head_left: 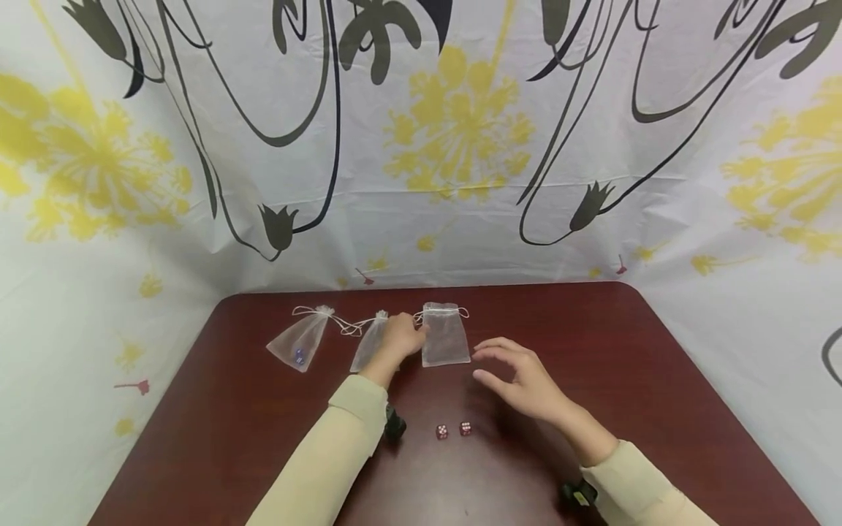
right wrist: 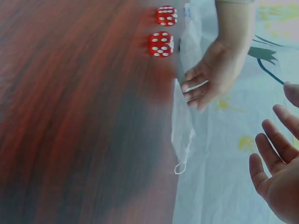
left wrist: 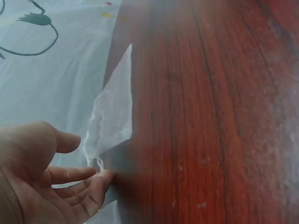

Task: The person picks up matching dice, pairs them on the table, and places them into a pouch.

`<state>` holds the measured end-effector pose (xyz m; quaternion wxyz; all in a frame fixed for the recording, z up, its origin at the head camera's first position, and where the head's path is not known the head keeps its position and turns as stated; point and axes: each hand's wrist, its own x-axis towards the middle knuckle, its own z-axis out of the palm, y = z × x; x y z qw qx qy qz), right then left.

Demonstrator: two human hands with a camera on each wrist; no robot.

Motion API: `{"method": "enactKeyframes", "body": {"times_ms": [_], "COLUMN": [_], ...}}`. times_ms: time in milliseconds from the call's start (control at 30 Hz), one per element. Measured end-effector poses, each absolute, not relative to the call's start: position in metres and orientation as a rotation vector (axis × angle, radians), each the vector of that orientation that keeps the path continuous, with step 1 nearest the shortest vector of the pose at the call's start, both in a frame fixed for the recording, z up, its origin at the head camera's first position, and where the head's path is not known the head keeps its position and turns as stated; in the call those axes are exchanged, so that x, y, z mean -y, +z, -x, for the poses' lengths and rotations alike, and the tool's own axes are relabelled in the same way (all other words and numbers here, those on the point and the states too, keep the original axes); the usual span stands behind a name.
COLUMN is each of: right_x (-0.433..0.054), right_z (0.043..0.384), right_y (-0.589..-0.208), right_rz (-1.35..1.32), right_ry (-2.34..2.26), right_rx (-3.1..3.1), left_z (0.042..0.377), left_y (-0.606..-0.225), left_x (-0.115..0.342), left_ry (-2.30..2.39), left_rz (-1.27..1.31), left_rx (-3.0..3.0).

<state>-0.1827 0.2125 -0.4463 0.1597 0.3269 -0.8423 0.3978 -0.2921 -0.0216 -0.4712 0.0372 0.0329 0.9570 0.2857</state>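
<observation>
Three sheer white drawstring pouches lie in a row near the far table edge. The right pouch (head_left: 445, 340) lies flat, its cord toward the wall. At its left side is my left hand (head_left: 403, 336), fingertips right at the cord loop (left wrist: 99, 163), thumb spread away from the fingers. This hand and arm partly cover the middle pouch (head_left: 370, 345). In the left pouch (head_left: 312, 334) are blue dice (head_left: 300, 356). My right hand (head_left: 522, 376) hovers beside the right pouch's lower right corner, fingers loosely bent and holding nothing.
Two red dice with white pips, a left one (head_left: 442, 432) and a right one (head_left: 465, 428), sit on the dark red table (head_left: 559, 314) between my forearms. Behind the table hangs a white patterned cloth (head_left: 421, 161), which also runs along both sides.
</observation>
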Motion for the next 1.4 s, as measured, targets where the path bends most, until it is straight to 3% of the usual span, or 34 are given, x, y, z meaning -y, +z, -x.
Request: {"method": "enactKeyframes", "body": {"times_ms": [300, 600, 933, 1400], "right_x": [-0.195, -0.184, -0.196, -0.207], "right_z": [0.189, 0.172, 0.176, 0.183], "right_y": [-0.43, -0.397, -0.397, -0.383], "right_rz": [-0.737, -0.668, -0.619, -0.565], "right_ry": [1.365, 1.436, 1.483, 1.521], "right_rx": [2.318, 2.298, 2.252, 2.205], "left_z": [0.3, 0.303, 0.288, 0.254], "left_y": [-0.48, -0.487, -0.488, -0.458], "left_x": [0.026, 0.025, 0.027, 0.025], "left_ry": [0.725, 0.656, 1.098, 1.51], "left_rz": [0.006, 0.043, -0.188, -0.522], "left_rx": [-2.985, -3.007, -3.147, -3.241]}}
